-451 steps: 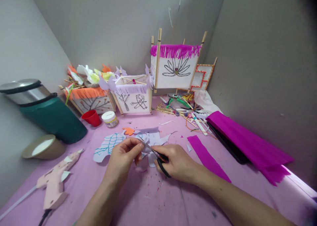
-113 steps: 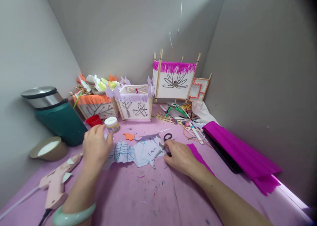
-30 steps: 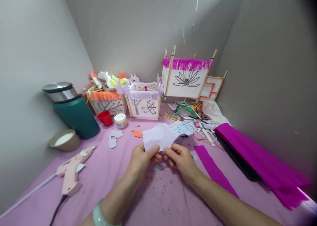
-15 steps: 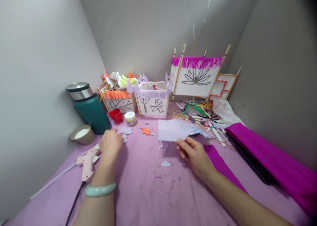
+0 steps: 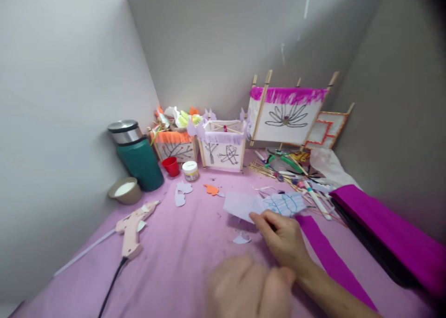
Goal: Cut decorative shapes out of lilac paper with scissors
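Note:
Between the thumb and fingers of my right hand (image 5: 280, 236) is the lower edge of a pale lilac paper (image 5: 240, 205). Behind that paper lies a sheet with blue line drawings (image 5: 285, 203). My left hand (image 5: 249, 288) is blurred at the bottom centre, close to my right wrist; its fingers are smeared by motion, and anything in them cannot be made out. Pale lilac cut-outs (image 5: 180, 198) and an orange cut-out (image 5: 211, 189) lie on the pink tablecloth (image 5: 188, 257). A small paper scrap (image 5: 241, 238) rests just below the held paper.
On the left are a pink glue gun (image 5: 130, 232), a bowl (image 5: 127, 191), a green bottle (image 5: 141, 162), a red cup (image 5: 170, 166) and a white-lidded jar (image 5: 190, 170). Decorated paper lanterns (image 5: 223, 153) stand behind. Magenta paper (image 5: 383, 229), sticks and markers (image 5: 317, 199) are on the right.
My left hand has moved from the cut-outs beside the glue gun to the bottom centre. The held paper is tilted differently, showing more of the blue-drawn sheet. The view has shifted slightly.

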Available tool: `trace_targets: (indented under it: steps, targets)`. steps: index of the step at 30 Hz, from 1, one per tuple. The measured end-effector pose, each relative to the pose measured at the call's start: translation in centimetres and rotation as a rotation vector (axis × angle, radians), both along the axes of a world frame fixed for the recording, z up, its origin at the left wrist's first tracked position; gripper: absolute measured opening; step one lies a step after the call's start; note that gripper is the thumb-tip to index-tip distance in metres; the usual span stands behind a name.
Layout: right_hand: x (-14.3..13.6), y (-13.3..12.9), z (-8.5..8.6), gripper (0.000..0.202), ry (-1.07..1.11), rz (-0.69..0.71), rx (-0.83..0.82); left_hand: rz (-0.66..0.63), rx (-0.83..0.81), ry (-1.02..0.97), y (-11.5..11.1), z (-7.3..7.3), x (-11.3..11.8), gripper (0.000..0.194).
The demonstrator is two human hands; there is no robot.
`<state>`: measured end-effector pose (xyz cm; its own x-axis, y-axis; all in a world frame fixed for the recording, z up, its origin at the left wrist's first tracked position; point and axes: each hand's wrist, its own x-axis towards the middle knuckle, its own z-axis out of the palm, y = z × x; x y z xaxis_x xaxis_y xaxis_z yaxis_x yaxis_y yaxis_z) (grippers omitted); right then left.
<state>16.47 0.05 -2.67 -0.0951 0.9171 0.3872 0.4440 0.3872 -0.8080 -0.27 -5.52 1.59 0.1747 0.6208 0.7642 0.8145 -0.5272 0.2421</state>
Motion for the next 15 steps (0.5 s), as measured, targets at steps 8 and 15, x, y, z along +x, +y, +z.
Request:
trace_targets:
  steps: [8, 15]
  targets:
    - [0.1, -0.1, 1.8, 0.043, 0.254, 0.393, -0.304, -0.307, -0.107, 0.524, 2.1, -0.4, 2.9, 0.018]
    - [0.6, 1.0, 0.1, 0.032, 0.577, 0.196, -0.34, -0.276, -0.072, 0.617, 3.3, -2.6, 2.9, 0.032]
